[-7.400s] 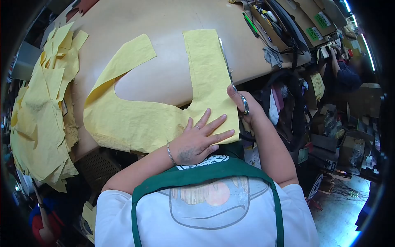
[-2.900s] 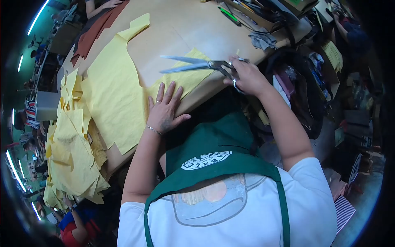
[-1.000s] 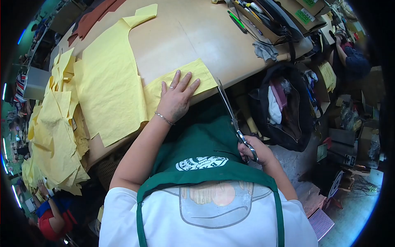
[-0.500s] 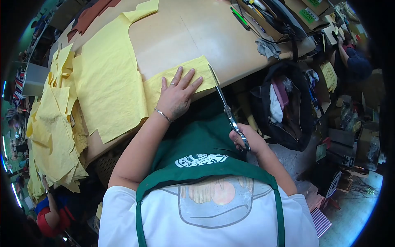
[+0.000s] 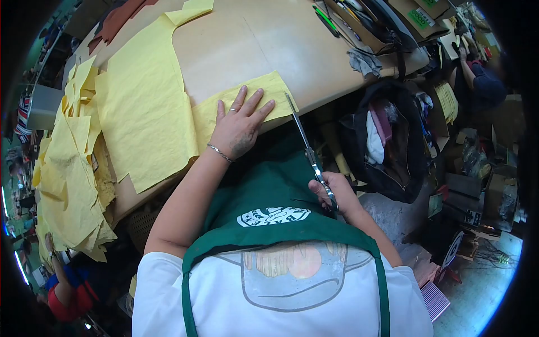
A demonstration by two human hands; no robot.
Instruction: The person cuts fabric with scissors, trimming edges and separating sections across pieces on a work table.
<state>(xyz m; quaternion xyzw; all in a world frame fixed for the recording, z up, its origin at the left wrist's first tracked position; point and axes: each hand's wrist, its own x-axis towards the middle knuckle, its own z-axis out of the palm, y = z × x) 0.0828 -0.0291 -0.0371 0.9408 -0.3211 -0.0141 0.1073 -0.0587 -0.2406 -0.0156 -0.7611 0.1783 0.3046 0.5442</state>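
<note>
Yellow sheet, softly creased, under left hand, grip splayed flat, metal scissors in right hand, grip curled closed

Black bag: open beside the worktop, a white item and pink item inside
Gray cloth: crumpled near the worktop's edge
Reddish-brown pieces: far left corner
Person in red: lower left, partly visible
Clutter: right side, dim, probably boxes and plastic

Smooth, faintly glossy tan desk; on it, matt, creased yellow cloth-like sheet; shiny metal scissors at its right.
</note>
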